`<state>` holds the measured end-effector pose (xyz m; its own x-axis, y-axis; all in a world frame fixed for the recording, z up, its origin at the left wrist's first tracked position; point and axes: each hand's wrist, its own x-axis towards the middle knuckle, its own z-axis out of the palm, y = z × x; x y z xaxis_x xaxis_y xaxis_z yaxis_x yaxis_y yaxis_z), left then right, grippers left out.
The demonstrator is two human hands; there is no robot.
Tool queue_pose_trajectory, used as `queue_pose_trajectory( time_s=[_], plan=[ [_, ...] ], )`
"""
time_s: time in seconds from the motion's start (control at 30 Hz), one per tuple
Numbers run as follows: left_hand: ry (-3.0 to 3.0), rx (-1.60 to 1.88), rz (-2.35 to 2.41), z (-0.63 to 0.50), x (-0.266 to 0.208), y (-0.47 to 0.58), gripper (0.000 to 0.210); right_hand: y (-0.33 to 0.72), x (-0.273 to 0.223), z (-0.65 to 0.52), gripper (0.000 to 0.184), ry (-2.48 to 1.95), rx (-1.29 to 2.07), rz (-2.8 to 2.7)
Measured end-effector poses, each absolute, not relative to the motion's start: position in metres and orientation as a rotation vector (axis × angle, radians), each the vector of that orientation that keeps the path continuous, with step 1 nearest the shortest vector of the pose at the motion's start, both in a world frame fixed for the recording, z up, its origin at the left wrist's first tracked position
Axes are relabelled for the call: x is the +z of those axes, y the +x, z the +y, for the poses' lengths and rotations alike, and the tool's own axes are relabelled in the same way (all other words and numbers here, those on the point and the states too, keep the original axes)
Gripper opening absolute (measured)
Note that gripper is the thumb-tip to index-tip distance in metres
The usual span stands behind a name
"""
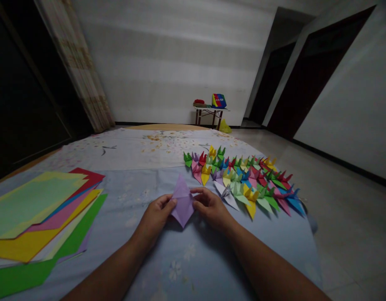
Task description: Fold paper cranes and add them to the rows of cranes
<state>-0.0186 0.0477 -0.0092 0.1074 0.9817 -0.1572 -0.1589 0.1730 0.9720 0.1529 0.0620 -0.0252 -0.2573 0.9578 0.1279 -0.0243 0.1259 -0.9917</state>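
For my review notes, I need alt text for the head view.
A person's left hand and right hand hold a diamond-shaped piece of folded purple paper over a blue floral cloth. Many colourful folded paper birds stand grouped to the right; overlapping coloured sheets lie to the left.

We find the light dim and grey. Far beyond the purple paper (182, 201), pale and dark bands cross the wall (168, 62); just below the paper, soft shadow dulls the cloth (208, 267). Wide-lens distortion tips the curtain (75, 62) on its left and the door (315, 79) on its right outward. We see slightly soft, smeared detail around it.
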Motion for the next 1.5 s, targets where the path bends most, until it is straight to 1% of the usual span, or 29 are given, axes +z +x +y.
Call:
queue_pose_trajectory(
  time_s=[0.1,0.17,0.23,0.37,0.43,0.53,0.6,0.73,0.77,0.8,0.9,0.97,1.23,1.5],
  plan=[
    [0.976,1.076,1.036,0.051,-0.013,-0.02,0.034,0.157,-0.024,0.063,0.014,-1.026,1.275,-1.519],
    [0.953,1.066,1.002,0.052,-0.014,-0.02,0.032,0.161,-0.022,0.063,0.012,-1.06,1.22,-1.62],
    [0.934,1.066,0.988,0.052,-0.013,-0.02,0.03,0.164,-0.019,0.062,0.014,-1.056,1.123,-1.753],
    [0.887,1.084,0.996,0.05,-0.007,-0.02,0.028,0.169,-0.011,0.059,0.026,-0.963,0.946,-2.002],
    [0.873,1.09,0.996,0.049,-0.004,-0.019,0.028,0.17,-0.01,0.058,0.026,-0.93,0.867,-2.068],
    [0.86,1.097,0.988,0.049,-0.001,-0.018,0.027,0.17,-0.013,0.059,0.02,-0.91,0.763,-2.096],
    [0.845,1.103,0.987,0.049,-0.002,-0.018,0.032,0.17,-0.015,0.06,0.018,-0.89,0.705,-2.096],
    [0.918,1.119,0.961,0.049,-0.006,-0.018,0.062,0.171,-0.016,0.062,0.014,-0.847,0.59,-2.113],
    [0.957,1.12,0.951,0.049,-0.008,-0.019,0.065,0.171,-0.016,0.062,0.012,-0.843,0.554,-2.114],
    [0.998,1.112,0.95,0.049,-0.01,-0.02,0.062,0.172,-0.015,0.062,0.01,-0.841,0.517,-2.114],
    [1.109,1.042,1.025,0.049,-0.013,-0.022,0.04,0.172,-0.012,0.061,0.006,-0.837,0.444,-2.117],
    [1.175,0.988,1.083,0.049,-0.013,-0.024,0.033,0.172,-0.011,0.061,0.005,-0.844,0.439,-2.121],
    [1.296,1.007,1.212,0.046,0.003,-0.021,0.032,0.172,-0.005,0.056,0.006,-0.904,0.375,-2.134],
    [1.416,0.991,1.236,0.048,-0.002,-0.023,0.031,0.172,-0.006,0.057,0.008,-0.902,0.334,-2.204]
  ],
)
